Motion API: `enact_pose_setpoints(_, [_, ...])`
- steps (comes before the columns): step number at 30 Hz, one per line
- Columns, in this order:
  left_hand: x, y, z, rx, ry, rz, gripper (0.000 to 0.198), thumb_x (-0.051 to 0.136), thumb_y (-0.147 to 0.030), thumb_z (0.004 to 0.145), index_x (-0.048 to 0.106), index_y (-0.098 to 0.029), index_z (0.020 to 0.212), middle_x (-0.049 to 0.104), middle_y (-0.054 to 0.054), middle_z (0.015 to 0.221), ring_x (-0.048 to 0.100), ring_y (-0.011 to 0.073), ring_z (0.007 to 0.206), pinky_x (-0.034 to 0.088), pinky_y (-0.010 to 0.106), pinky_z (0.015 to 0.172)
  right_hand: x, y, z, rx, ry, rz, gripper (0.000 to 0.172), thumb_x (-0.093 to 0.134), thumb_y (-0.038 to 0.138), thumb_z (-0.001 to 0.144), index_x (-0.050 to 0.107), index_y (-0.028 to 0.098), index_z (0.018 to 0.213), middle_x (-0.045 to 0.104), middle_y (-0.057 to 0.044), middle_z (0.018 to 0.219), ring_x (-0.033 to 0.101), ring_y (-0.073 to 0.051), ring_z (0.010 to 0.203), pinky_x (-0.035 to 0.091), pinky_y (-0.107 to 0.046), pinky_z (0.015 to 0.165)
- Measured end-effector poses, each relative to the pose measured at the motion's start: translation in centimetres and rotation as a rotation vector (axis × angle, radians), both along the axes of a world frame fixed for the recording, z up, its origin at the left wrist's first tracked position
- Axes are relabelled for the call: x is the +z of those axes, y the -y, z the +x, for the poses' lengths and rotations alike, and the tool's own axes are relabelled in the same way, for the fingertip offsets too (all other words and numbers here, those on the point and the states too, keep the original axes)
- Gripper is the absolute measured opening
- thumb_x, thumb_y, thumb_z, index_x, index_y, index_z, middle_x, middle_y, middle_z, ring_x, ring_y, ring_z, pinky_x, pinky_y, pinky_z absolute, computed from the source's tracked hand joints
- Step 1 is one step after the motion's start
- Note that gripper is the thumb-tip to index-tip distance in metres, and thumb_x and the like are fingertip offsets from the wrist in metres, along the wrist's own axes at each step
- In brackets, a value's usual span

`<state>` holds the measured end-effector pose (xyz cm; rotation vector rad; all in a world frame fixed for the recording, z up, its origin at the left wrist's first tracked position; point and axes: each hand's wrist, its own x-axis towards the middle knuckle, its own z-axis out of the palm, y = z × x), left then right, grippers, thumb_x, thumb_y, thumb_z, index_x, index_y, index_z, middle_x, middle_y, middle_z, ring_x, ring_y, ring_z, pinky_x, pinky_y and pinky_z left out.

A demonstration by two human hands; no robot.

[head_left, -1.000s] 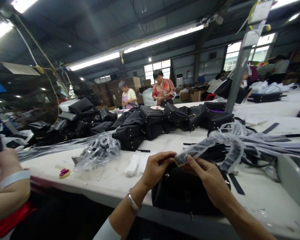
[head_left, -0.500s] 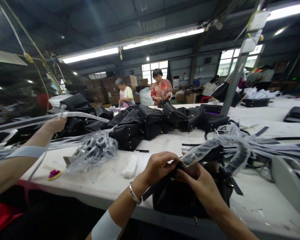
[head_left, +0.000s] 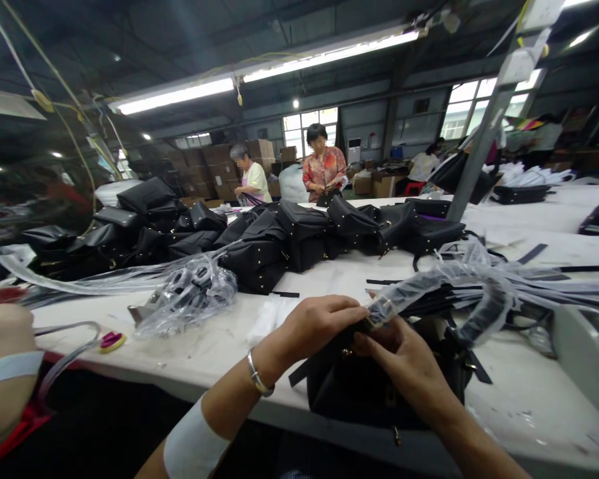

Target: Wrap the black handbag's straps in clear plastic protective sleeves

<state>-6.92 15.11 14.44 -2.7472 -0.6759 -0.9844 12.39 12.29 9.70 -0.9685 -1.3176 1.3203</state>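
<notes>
At the near edge of a long factory table (head_left: 219, 352), a worker's left hand (head_left: 319, 326) and right hand (head_left: 404, 362) meet over a black bag (head_left: 359, 399) that stands on the table against the worker's body. Both hands are closed in a pinch. The left hand's fingers curl down over the end of a sleeved strap (head_left: 429, 289), and the right hand's thumb presses up from below where the strap's metal fitting (head_left: 379, 311) sits at the bag's top edge.

The work looks to be at the joining stage, with the strap end being mated to the bag. Whether it has caught cannot be told, as the fingers cover the spot. A next move would seem to call for a firm fingertip grip and a steady bag.

Both forearms reach in from below with wrists bent inward. A bracelet (head_left: 256, 376) sits on the left wrist. The strap arches away to the right in its clear plastic toward a heap of straps (head_left: 529, 286).

Beyond lie a bundle of plastic-wrapped hardware (head_left: 194, 296), a small pink object (head_left: 110, 341) and a row of finished bags (head_left: 279, 243). A co-worker's hand (head_left: 2, 326) shows at far left, and two people (head_left: 322, 169) stand at the table's far end.
</notes>
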Motion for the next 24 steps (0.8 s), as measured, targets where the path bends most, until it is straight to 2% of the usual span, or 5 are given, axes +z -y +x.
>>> enact_pose_setpoints(4, [0.7,0.0,0.8,0.030,-0.173,0.185,0.018,0.050,-0.012,0.099,0.065,-0.011,0.109,0.072,0.012,0.102,0.072,0.0226,0.087,0.058,0.030,0.069,-0.3,-0.3,0.4,-0.003,0.055,0.029,0.082,0.079,0.044,0.080,0.042,0.022,0.150,0.078,-0.006,0.105,0.074,-0.029,0.096,0.061,-0.041,0.087])
enact_pose_setpoints(7, [0.8,-0.2,1.3,0.059,-0.237,0.215,0.017,0.050,-0.014,0.099,0.063,-0.012,0.110,0.072,0.010,0.101,0.070,0.0220,0.085,0.056,0.029,0.067,-0.2,-0.4,0.6,-0.009,0.105,0.049,0.079,0.078,0.045,0.081,0.045,0.020,0.148,0.078,-0.004,0.094,0.074,-0.029,0.095,0.060,-0.041,0.086])
enact_pose_setpoints(11, [0.8,-0.4,1.4,0.079,-0.230,0.158,0.016,0.050,-0.015,0.100,0.061,-0.016,0.112,0.071,0.006,0.104,0.068,0.0196,0.090,0.053,0.026,0.071,0.2,-0.2,0.6,-0.025,0.122,0.016,0.072,0.079,0.048,0.079,0.053,0.017,0.139,0.078,-0.005,0.089,0.075,-0.028,0.087,0.060,-0.038,0.081])
enact_pose_setpoints(16, [-0.1,-0.3,0.9,0.061,-0.134,0.088,0.015,0.049,-0.019,0.102,0.062,-0.020,0.108,0.070,0.003,0.104,0.066,0.0168,0.091,0.051,0.025,0.077,-0.2,-0.2,0.4,-0.020,-0.005,-0.039,0.056,0.083,0.047,0.075,0.062,0.017,0.117,0.078,-0.007,0.095,0.075,-0.027,0.089,0.061,-0.036,0.080])
enact_pose_setpoints(24, [-2.5,0.6,0.2,0.084,0.115,-0.173,0.014,0.051,-0.014,0.099,0.063,-0.021,0.103,0.068,0.005,0.108,0.064,0.0167,0.096,0.051,0.025,0.082,-0.1,0.2,0.0,-0.006,-0.087,-0.053,0.056,0.085,0.042,0.073,0.059,0.019,0.118,0.079,-0.004,0.087,0.075,-0.024,0.081,0.062,-0.032,0.076])
